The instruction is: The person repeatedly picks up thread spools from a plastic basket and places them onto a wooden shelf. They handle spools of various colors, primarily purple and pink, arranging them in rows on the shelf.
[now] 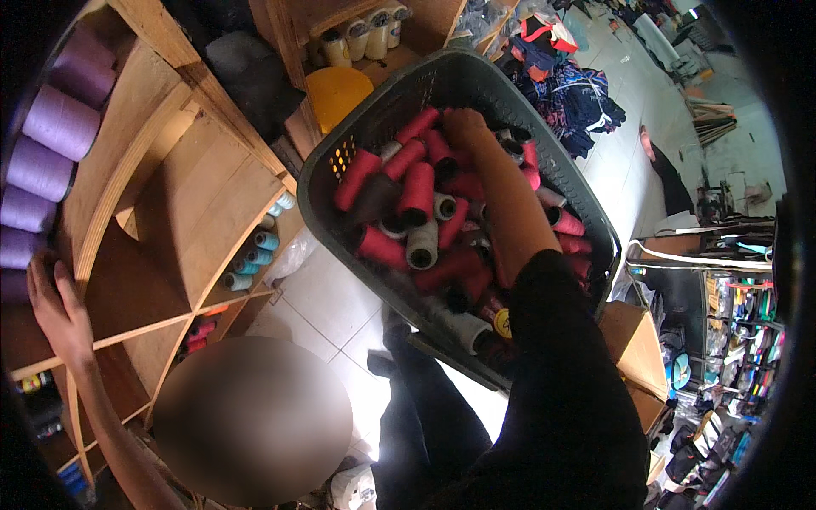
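Note:
My right hand [465,129] reaches into a dark grey plastic basket [374,102] filled with thread cones [416,191], mostly red with a few grey and off-white ones. The hand lies at the far end of the pile with its fingers buried among red cones, so its grip is hidden. My forearm crosses the basket, and a black sleeve covers my upper arm. My left hand is out of sight. A co-worker's hand [53,302] rests on the purple cones [59,123] in the wooden shelf at the far left.
The wooden shelf unit [195,195] holds light blue cones [255,255], cream cones [361,36] and a yellow object [338,89]. A co-worker stands close at lower left. Below are white floor tiles [327,297], piled fabric [569,85] and crowded racks [731,297] at right.

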`<state>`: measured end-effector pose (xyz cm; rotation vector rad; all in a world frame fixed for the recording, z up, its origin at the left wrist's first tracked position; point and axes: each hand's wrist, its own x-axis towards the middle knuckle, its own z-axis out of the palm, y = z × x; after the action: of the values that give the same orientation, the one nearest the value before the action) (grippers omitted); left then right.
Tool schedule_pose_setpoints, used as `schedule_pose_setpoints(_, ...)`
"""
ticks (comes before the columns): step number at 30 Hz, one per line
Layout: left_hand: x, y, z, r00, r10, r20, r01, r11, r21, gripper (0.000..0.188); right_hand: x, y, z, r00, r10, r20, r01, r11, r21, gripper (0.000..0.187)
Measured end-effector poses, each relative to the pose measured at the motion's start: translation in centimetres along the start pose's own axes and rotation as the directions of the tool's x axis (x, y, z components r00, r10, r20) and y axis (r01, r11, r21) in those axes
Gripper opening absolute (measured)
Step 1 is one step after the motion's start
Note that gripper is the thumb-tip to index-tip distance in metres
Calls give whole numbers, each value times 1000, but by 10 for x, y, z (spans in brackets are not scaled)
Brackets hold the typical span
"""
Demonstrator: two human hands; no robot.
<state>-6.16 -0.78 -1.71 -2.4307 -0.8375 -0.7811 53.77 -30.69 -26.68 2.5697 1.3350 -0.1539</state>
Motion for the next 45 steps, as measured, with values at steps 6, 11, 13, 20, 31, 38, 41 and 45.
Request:
schedule_pose_setpoints(6, 0, 7, -6, 1000, -8, -20, 8, 1000, -18, 29, 11, -5, 11, 998, -66, 4, 66, 998, -20, 30)
schedule_pose_setpoints(11, -4, 1, -5, 1000, -3, -18, 3, 1000, -22, 32, 17, -4, 18, 995, -36, 98, 41, 998, -54, 31)
schedule_pose_setpoints(13, -11, -8, 0, 999, -30, 18, 31, 998, -47, 34, 20, -7, 17, 982, -21, 189, 40, 994, -99, 29)
schedule_pose_setpoints(20, -21, -29, 1, 990, -97, 101, 98, 995, 3, 41, 14, -23, 7, 998, 36, 44, -32, 995, -96, 26)
schedule_pose_setpoints(31, 10, 27, 1, 997, -45, -57, 39, 994, -100, 26, -32, 21, 5, 922, 10, -386, 41, 991, 124, 22)
schedule_pose_setpoints(38, 11, 28, -4, 997, -59, -55, 54, 995, -83, 30, -125, 25, -88, 767, 438, -469, 85, 655, 751, 37)
schedule_pose_setpoints(41, 13, 28, -7, 996, -89, -3, 88, 991, -98, 29, -165, 16, -121, 823, 567, 19, 100, -179, 979, 44)
schedule_pose_setpoints(45, 11, 27, -4, 996, -35, -80, 31, 998, -54, 27, -206, -2, -124, 966, 249, 75, 103, -630, 770, 37)
